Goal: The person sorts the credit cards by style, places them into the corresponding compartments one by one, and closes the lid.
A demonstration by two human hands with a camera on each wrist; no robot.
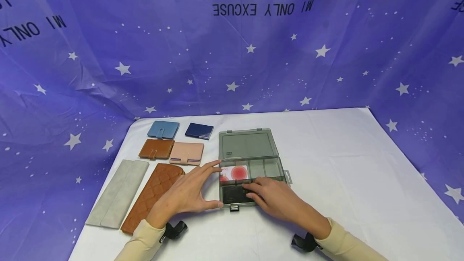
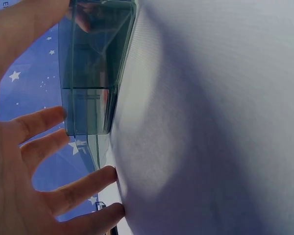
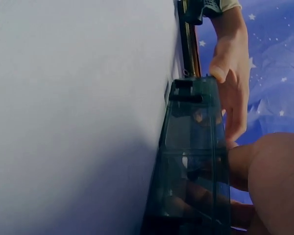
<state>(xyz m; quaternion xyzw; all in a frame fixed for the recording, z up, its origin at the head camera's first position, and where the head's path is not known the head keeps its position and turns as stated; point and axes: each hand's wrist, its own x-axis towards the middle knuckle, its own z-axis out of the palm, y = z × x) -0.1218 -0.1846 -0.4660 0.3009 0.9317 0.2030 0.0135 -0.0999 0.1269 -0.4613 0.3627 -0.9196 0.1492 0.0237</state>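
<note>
A translucent grey box (image 1: pixel 250 164) lies on the white table (image 1: pixel 344 164) with its lid (image 1: pixel 248 144) folded back. One rear compartment holds a white card with a red circle (image 1: pixel 234 172). My left hand (image 1: pixel 193 192) is spread against the box's left end, thumb at the front corner and index finger at the rear. The left wrist view shows its straight fingers (image 2: pixel 39 127) touching the box (image 2: pixel 90 73). My right hand (image 1: pixel 270 196) reaches into the front compartment, fingers lying on a dark item (image 1: pixel 233 194). In the right wrist view they show through the box wall (image 3: pixel 193 161).
Left of the box lie several wallets: blue (image 1: pixel 163 129), navy (image 1: pixel 199 131), small brown (image 1: pixel 156 148), pink (image 1: pixel 186 152), long grey (image 1: pixel 117 192) and long quilted brown (image 1: pixel 152 190). A purple starry cloth (image 1: pixel 232 71) hangs behind and to both sides.
</note>
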